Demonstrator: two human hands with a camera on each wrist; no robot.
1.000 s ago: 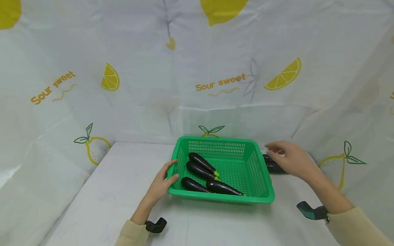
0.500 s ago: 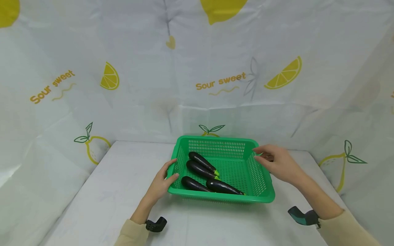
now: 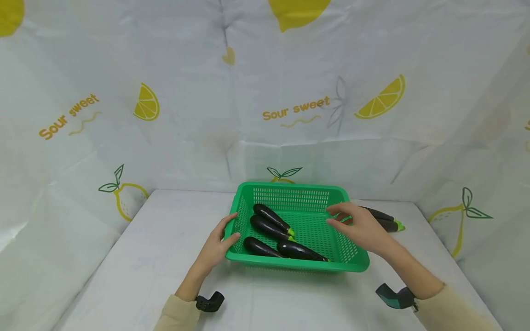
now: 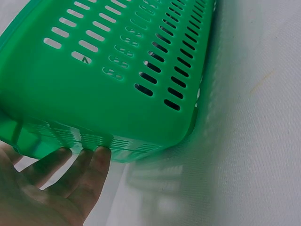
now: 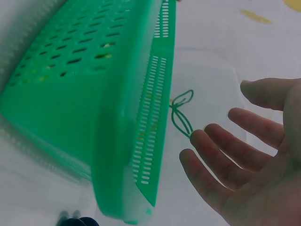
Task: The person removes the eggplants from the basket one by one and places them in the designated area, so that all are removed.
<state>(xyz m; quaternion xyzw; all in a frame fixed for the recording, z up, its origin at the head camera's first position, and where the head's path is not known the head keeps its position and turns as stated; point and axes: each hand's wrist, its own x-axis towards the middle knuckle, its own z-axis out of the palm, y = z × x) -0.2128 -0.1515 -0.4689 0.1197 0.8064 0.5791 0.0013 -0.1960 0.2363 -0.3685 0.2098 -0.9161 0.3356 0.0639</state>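
A green plastic basket point(image 3: 298, 265) with slotted walls stands on the white table, holding several dark eggplants point(image 3: 267, 227) with green stem ends. At its left side my left hand point(image 3: 213, 250) grips the rim, thumb over the edge; in the left wrist view the fingertips point(image 4: 101, 155) press the outer wall. My right hand point(image 3: 358, 230) hovers over the basket's right rim, fingers loosely bent and nothing between them. Beyond that hand, two more eggplants point(image 3: 391, 225) lie on the table right of the basket, partly hidden by it.
A white sheet point(image 3: 198, 105) printed with lemons hangs behind the table point(image 3: 165, 243) and along its sides. A small dark camera mount sits on each wrist, the left mount point(image 3: 210, 302) close over the tabletop.
My right hand has moved left, from above the eggplants beside the basket to over its right rim, uncovering those eggplants. The left hand and basket have stayed put.
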